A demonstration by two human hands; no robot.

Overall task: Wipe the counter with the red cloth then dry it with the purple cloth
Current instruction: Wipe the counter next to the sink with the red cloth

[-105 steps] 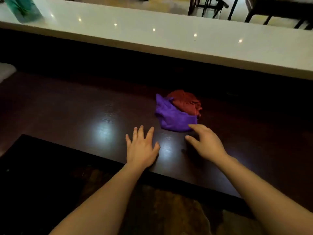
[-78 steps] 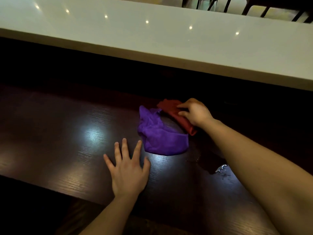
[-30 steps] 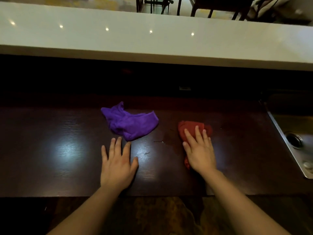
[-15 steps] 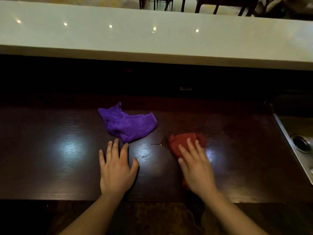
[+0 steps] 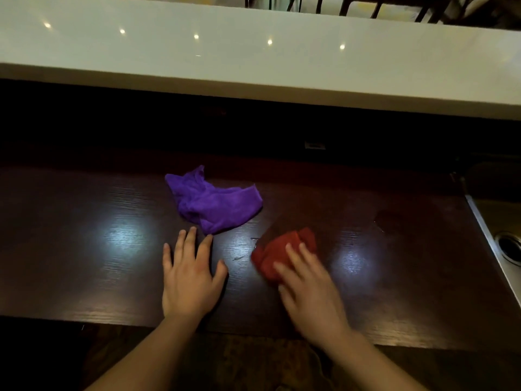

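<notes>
Two bare hands and two cloths were on the dark wooden counter (image 5: 84, 249). The left hand (image 5: 189, 280) lay flat on the wood with the palm down and the fingers spread, holding nothing. Just beyond its fingertips lay the one purple cloth (image 5: 214, 203), crumpled and loose; whether a fingertip touched its near edge could not be told. To the right of it, apart from it, was the one red cloth (image 5: 279, 255), bunched up. The right hand (image 5: 307, 294) pressed on it from above with the fingers stretched out, flat and not closed around it; this hand looked blurred. At the far right edge, one metal sink (image 5: 501, 244) with one round drain (image 5: 509, 248) was partly seen. Behind the counter ran one white raised ledge (image 5: 253, 60) with five small light reflections.
</notes>
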